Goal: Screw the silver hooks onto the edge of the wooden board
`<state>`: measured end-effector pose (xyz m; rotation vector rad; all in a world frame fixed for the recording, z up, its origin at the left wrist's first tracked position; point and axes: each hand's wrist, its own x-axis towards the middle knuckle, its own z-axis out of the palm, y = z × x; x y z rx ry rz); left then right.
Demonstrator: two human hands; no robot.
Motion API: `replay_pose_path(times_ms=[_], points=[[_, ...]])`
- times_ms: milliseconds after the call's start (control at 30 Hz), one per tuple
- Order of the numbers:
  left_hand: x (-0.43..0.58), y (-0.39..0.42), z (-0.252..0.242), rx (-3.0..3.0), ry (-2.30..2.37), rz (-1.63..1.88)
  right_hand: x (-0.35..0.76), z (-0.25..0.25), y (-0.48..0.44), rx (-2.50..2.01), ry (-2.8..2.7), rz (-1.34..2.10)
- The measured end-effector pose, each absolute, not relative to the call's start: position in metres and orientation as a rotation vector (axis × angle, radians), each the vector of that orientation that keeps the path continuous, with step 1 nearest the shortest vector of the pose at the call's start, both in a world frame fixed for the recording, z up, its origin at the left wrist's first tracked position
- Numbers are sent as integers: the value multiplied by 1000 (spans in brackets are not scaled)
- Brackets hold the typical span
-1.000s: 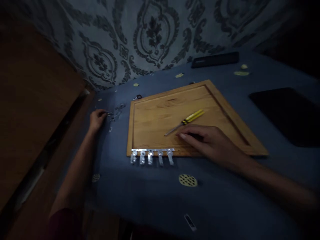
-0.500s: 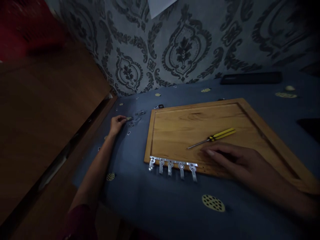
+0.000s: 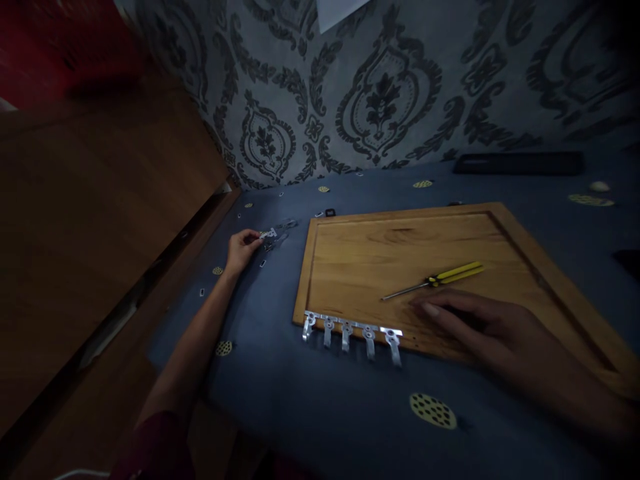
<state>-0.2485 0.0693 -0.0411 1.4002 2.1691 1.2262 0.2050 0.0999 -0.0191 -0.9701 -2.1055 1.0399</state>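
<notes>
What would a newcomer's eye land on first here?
Probably the yellow-handled screwdriver, bright on the wooden board, with the right hand's grip just in front of it. Next, the five shiny metal brackets lined up along the board's near edge, toward its left end. The left hand's grip, left of the board, holds a small silvery piece.

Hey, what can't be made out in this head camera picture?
All in the head view:
Metal piece in the left hand: its near end is covered by the fingers.
Loose parts beside it: too small and dim to count.
Right hand: palm hidden by the hand itself.
White sheet: cut off by the top edge.
Dark object: cut off by the right edge.
</notes>
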Motion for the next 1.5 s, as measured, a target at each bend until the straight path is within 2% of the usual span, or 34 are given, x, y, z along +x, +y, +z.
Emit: replay_pose_path(times_ms=[633, 933, 1167, 1500], points=[[-146, 48, -3, 1380, 1816, 1447, 209, -25, 96, -943, -2095, 1061], [-44, 11, 36, 1694, 1570, 1296, 203, -11, 70, -884, -1824, 1042], [14, -15, 37, 2028, 1403, 1193, 200, 10, 32, -773, -1636, 1402], [44, -40, 16, 2263, 1257, 1086, 226, -10, -1, -915, -1093, 2003]])
